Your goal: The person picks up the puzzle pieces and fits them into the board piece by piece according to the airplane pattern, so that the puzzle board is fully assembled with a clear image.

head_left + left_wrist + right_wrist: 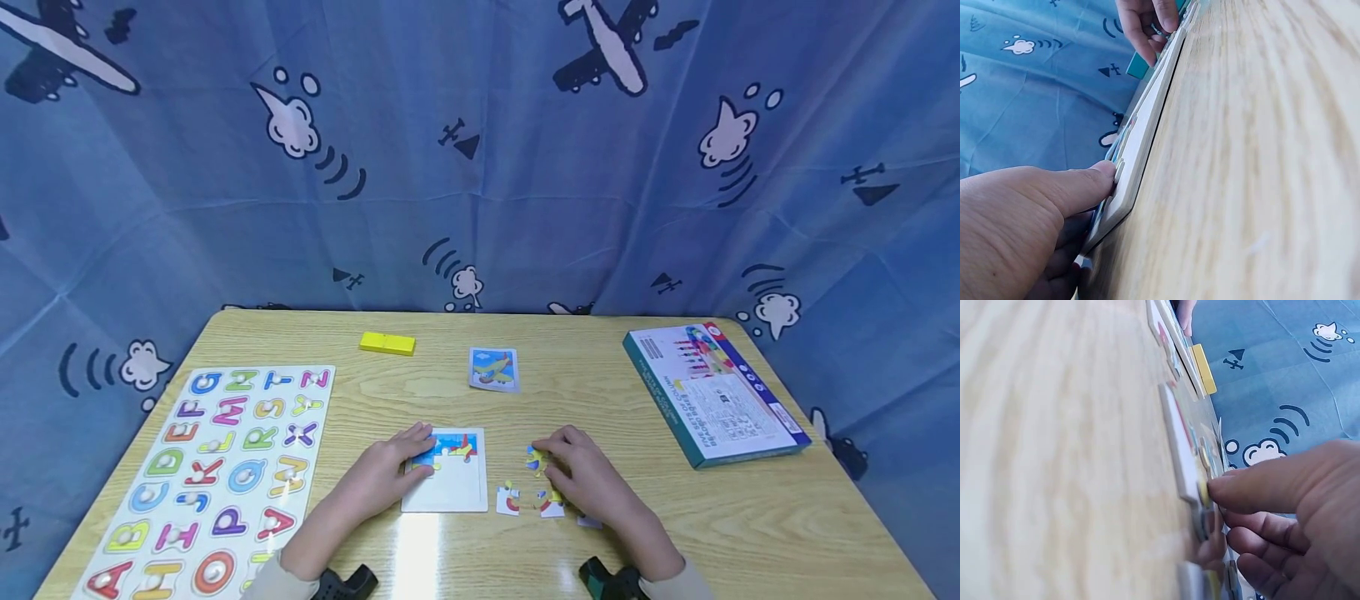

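Observation:
In the head view a square white puzzle board (444, 493) lies on the table, with blue sky and red plane pieces fitted along its top. My left hand (386, 471) rests on its left side; in the left wrist view the thumb (1088, 187) lies along the board's edge. My right hand (588, 475) is over loose puzzle pieces right of the board, thumb and index finger apart around a blue-and-yellow puzzle piece (535, 460). In the right wrist view the thumb tip (1222, 487) touches the pieces. Nearer me lie a red-and-white piece (507, 502) and another white-edged piece (552, 510).
Behind the board lies a small plane picture card (493, 370); a yellow block (387, 343) is farther left. A large alphabet board (217, 483) covers the left side of the table. At the right is a flat green-edged box (716, 396). A blue curtain (480, 167) hangs behind.

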`<state>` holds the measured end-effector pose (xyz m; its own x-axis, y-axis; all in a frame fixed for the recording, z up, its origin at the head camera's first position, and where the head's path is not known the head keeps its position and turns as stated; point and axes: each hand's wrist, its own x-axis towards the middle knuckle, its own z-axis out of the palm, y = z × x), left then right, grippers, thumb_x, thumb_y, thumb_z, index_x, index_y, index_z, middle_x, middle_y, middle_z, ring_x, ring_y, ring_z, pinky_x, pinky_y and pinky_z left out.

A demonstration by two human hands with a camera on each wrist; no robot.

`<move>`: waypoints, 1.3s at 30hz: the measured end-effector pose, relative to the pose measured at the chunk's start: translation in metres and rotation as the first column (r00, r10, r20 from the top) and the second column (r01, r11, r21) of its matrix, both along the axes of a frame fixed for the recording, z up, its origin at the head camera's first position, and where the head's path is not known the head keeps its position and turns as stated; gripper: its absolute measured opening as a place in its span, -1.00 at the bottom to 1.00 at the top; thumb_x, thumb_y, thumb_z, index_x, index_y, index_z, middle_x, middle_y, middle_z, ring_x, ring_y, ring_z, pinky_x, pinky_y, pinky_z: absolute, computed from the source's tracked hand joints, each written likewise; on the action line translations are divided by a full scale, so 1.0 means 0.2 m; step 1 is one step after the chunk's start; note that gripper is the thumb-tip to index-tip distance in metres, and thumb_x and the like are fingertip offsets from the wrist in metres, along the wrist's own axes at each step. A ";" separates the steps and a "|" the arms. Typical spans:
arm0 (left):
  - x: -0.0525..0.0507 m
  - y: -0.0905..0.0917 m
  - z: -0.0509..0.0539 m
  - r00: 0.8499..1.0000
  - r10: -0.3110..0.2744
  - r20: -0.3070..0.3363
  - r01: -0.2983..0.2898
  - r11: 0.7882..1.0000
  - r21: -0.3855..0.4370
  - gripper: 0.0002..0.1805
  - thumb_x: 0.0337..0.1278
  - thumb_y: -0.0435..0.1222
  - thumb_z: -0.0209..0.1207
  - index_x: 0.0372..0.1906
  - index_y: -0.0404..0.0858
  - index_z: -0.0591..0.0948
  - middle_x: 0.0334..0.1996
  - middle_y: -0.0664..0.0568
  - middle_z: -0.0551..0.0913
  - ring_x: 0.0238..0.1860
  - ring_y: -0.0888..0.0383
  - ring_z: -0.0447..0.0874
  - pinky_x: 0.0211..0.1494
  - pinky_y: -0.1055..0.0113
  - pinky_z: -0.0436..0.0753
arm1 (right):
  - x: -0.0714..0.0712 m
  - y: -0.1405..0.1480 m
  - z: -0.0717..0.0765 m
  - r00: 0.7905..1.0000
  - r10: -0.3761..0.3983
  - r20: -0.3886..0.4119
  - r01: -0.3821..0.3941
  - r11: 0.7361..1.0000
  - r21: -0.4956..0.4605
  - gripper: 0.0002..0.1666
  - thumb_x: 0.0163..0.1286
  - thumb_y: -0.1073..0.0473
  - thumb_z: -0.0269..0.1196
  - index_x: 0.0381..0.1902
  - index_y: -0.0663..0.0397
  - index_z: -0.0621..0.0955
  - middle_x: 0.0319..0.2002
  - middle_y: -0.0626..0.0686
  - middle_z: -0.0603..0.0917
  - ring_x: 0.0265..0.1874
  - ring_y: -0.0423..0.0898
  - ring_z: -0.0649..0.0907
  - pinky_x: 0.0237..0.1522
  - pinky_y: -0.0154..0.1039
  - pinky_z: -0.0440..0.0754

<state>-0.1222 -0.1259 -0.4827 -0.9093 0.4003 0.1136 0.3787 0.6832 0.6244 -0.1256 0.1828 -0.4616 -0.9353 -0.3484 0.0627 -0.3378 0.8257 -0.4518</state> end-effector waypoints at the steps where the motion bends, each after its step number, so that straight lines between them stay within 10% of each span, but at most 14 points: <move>1: 0.00 0.00 0.00 1.000 0.001 0.001 -0.001 1.000 0.000 -0.53 0.16 -0.14 0.24 0.16 -0.23 0.57 0.28 0.02 0.46 0.36 0.10 0.34 0.36 0.12 0.39 | 0.00 0.00 0.00 1.000 0.004 -0.007 -0.004 1.000 -0.001 -0.63 0.22 0.32 0.29 0.01 0.04 0.66 -0.20 -0.10 0.53 -0.21 -0.21 0.47 -0.23 -0.24 0.52; 19: 0.00 0.00 0.00 1.000 0.003 0.011 -0.003 1.000 -0.008 -0.53 0.16 -0.14 0.24 0.16 -0.22 0.57 0.28 0.02 0.45 0.36 0.09 0.32 0.37 0.12 0.38 | 0.01 -0.02 -0.02 1.000 0.003 -0.015 -0.003 1.000 -0.022 -0.58 0.14 0.19 0.39 0.01 0.04 0.66 -0.16 -0.11 0.51 -0.17 -0.21 0.45 -0.15 -0.23 0.54; 28: 0.00 0.01 0.00 1.000 0.004 0.020 -0.003 1.000 -0.006 -0.53 0.16 -0.15 0.24 0.17 -0.22 0.57 0.28 0.04 0.46 0.36 0.09 0.33 0.36 0.13 0.39 | 0.01 -0.02 -0.02 0.980 0.105 -0.170 -0.119 0.990 -0.073 -0.53 0.12 0.23 0.41 0.04 0.04 0.65 -0.11 -0.05 0.50 -0.15 -0.18 0.45 -0.24 -0.27 0.52; 39: 0.00 0.01 0.01 1.000 0.012 0.024 -0.012 1.000 -0.015 -0.53 0.17 -0.16 0.23 0.17 -0.23 0.57 0.29 0.01 0.45 0.36 0.07 0.33 0.37 0.10 0.38 | 0.03 -0.11 0.02 0.975 0.187 -0.118 -0.197 0.978 -0.075 -0.56 0.21 0.10 0.35 0.07 -0.01 0.64 -0.04 -0.09 0.49 -0.04 -0.18 0.43 -0.14 -0.27 0.56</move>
